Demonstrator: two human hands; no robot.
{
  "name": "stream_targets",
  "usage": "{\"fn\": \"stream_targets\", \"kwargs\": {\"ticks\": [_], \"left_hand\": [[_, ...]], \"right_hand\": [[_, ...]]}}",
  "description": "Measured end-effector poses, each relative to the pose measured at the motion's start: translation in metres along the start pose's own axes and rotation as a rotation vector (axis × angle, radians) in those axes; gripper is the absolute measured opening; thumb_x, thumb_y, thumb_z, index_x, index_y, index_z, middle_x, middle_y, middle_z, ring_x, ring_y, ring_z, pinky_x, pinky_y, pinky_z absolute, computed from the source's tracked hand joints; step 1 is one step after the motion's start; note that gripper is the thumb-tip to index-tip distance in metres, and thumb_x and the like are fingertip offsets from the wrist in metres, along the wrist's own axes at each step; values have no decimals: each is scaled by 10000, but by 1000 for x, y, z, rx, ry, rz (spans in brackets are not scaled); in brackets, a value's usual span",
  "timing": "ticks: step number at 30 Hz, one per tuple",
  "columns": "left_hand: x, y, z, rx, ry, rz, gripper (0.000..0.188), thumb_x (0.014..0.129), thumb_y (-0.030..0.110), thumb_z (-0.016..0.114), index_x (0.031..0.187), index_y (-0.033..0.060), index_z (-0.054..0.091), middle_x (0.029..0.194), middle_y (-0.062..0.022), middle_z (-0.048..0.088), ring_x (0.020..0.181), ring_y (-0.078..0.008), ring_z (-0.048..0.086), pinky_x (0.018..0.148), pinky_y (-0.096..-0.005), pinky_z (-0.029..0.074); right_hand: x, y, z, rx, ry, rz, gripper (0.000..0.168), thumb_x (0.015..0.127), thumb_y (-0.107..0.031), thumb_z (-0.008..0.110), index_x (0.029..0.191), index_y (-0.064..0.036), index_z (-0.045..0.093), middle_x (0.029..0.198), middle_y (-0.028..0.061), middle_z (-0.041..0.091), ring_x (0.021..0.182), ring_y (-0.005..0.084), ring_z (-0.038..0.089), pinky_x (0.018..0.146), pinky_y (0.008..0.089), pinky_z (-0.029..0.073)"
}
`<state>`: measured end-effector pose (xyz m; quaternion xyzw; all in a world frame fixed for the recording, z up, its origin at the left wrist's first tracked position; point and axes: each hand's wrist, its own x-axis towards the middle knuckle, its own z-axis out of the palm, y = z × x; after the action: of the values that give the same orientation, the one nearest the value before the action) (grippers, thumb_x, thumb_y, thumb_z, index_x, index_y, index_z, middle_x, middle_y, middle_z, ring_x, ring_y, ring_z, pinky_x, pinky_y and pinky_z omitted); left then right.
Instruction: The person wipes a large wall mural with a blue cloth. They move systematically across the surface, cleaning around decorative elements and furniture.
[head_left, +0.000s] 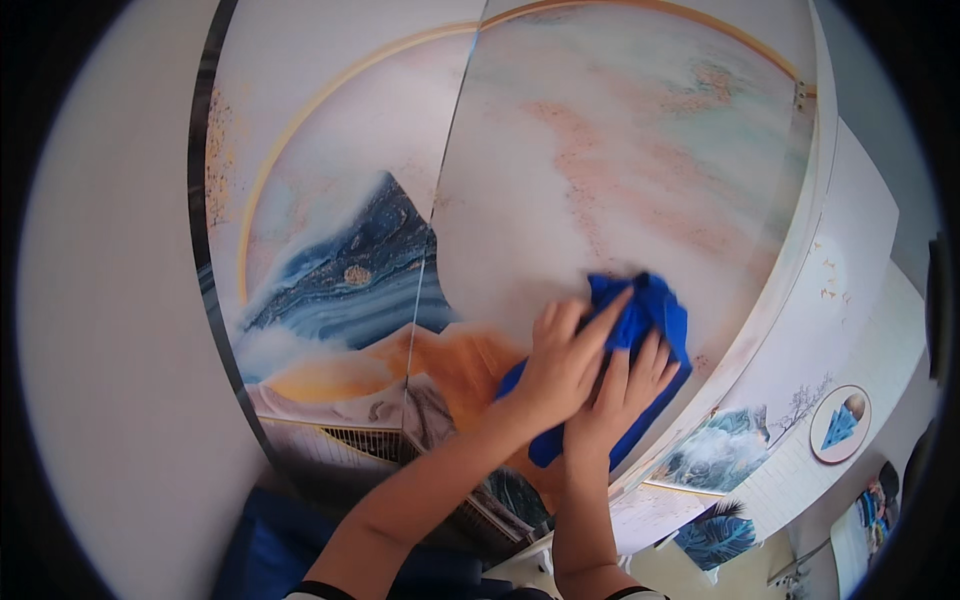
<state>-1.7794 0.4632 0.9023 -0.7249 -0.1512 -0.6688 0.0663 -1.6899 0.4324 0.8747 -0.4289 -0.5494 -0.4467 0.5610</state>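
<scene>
Both hands are on a crumpled blue cloth (664, 300), which lies against a large glossy panel (517, 202). My left hand (562, 360) reaches in from the lower left, its index finger stretched onto the bunched upper part of the cloth. Just right of it, my right hand (626, 394) has its fingers spread over the cloth and pinches its folds. Loose parts of the cloth hang out below and beside both hands. Printed on the panel are pale pink and green swirls, and an orange mountain (484, 364) below the cloth's left side.
A thin seam (442, 172) divides the panel from a neighbouring one with a dark blue mountain (360, 262). A black edge strip (199, 165) borders the pale wall. At right is another printed surface with a round picture (840, 424). A dark blue padded seat (262, 547) stands below.
</scene>
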Motion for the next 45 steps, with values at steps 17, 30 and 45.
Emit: {"fn": "stream_targets", "kwargs": {"ticks": [17, 30, 45], "left_hand": [[-30, -70, -25, 116, 12, -145, 536, 871, 88, 538, 1402, 88, 468, 850, -150, 430, 806, -317, 453, 747, -404, 373], [14, -102, -41, 537, 58, -166, 541, 892, 172, 529, 1425, 153, 439, 1037, -97, 518, 974, -299, 478, 821, -445, 346], [-178, -162, -27, -95, 412, -778, 318, 977, 199, 490, 1216, -10, 509, 986, -200, 542, 853, -333, 534, 826, -431, 423]], "right_hand": [[-33, -41, 49, 66, -245, 0, 393, 869, -128, 559, 1246, -16, 573, 1352, 222, 480, 1270, 415, 426, 1078, 614, 211], [17, -56, 93, 33, -147, -73, 427, 869, -131, 527, 1286, -45, 562, 1349, 196, 491, 1274, 362, 437, 1079, 555, 250], [-161, -71, 106, 313, -679, -38, 490, 869, -131, 478, 1345, -13, 464, 1331, 176, 469, 1278, 345, 415, 1121, 501, 254]]}}
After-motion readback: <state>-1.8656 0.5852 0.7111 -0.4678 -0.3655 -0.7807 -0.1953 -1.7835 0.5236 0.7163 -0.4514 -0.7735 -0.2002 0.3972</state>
